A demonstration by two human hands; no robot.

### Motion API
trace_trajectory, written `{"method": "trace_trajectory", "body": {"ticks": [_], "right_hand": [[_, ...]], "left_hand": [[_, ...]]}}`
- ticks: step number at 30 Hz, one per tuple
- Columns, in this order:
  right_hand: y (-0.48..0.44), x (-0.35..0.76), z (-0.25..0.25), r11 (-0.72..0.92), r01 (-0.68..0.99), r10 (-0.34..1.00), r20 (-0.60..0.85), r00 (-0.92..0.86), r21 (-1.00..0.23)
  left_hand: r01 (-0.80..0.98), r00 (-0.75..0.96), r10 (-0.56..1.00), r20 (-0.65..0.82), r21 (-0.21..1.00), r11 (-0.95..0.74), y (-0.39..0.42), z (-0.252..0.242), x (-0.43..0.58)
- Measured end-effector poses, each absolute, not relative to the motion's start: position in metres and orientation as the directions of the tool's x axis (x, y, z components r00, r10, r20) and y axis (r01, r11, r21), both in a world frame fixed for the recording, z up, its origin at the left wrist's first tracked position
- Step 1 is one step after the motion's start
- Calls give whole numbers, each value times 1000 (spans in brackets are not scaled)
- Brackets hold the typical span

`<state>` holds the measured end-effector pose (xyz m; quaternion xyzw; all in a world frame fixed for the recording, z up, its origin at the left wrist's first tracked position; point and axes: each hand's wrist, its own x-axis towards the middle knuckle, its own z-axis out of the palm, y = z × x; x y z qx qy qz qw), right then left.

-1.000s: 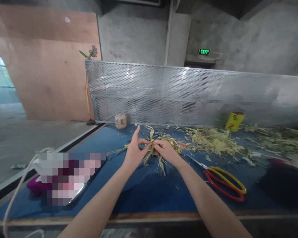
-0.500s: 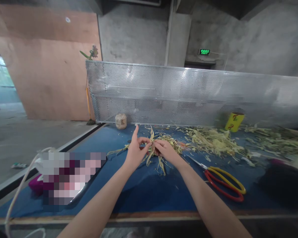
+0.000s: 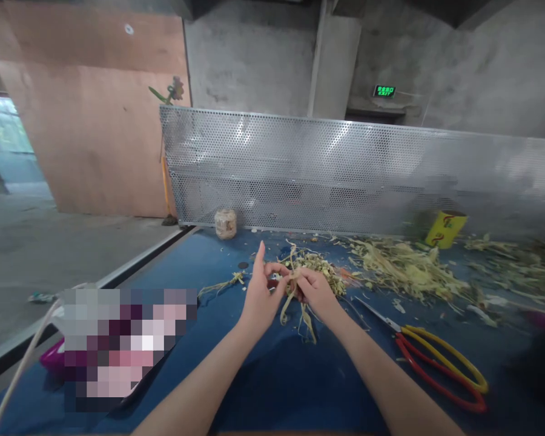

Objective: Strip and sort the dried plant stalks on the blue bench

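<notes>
My left hand (image 3: 261, 293) and my right hand (image 3: 317, 290) meet above the table, fingertips close together. Both pinch a pale yellow-green plant strip (image 3: 287, 307), whose ends hang below and stick up above the fingers. The left index finger points upward while the thumb and other fingers curl in. Just behind the right hand lies a heap of small chopped plant bits (image 3: 322, 266). Left of my left hand, a thin bundle of stalks (image 3: 220, 283) rests on the blue tabletop (image 3: 272, 387). Exactly where each fingertip grips is hard to see.
Scissors (image 3: 429, 351) with red and yellow handles lie at the right, blades toward my hands. Beyond them spreads a larger heap of strips (image 3: 402, 269). A yellow container (image 3: 445, 230) and a whitish roll (image 3: 226, 224) stand near the perforated metal panel (image 3: 272, 169). A pixelated flat object (image 3: 140, 345) lies left.
The view has shifted slightly, so the table things appear lower and more spread out. My hands remain together on the plant strip, fingertips only slightly moved.
</notes>
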<state>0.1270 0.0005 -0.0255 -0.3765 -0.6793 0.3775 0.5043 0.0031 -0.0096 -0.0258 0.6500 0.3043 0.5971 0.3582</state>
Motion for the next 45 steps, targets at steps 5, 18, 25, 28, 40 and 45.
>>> {"method": "trace_trajectory", "body": {"ticks": [5, 18, 25, 28, 40, 45], "right_hand": [[2, 134, -28, 428, 236, 899, 383, -214, -872], [4, 145, -28, 284, 228, 915, 193, -353, -931], [-3, 152, -23, 304, 332, 921, 186, -342, -893], [-3, 157, -23, 323, 379, 927, 208, -313, -867], [-7, 165, -17, 348, 424, 920, 220, -324, -836], [-8, 163, -21, 380, 415, 922, 301, -245, -827]], "left_hand": [[-117, 141, 877, 460, 887, -446, -7, -29, 7], [-271, 134, 942, 307, 926, -263, -5, -30, 10], [-235, 164, 945, 283, 942, -241, -10, -29, 8], [-263, 163, 945, 282, 936, -234, -12, -29, 8], [-372, 178, 959, 220, 918, -141, -18, -27, 9], [-385, 176, 961, 211, 914, -130, -19, -26, 12]]}}
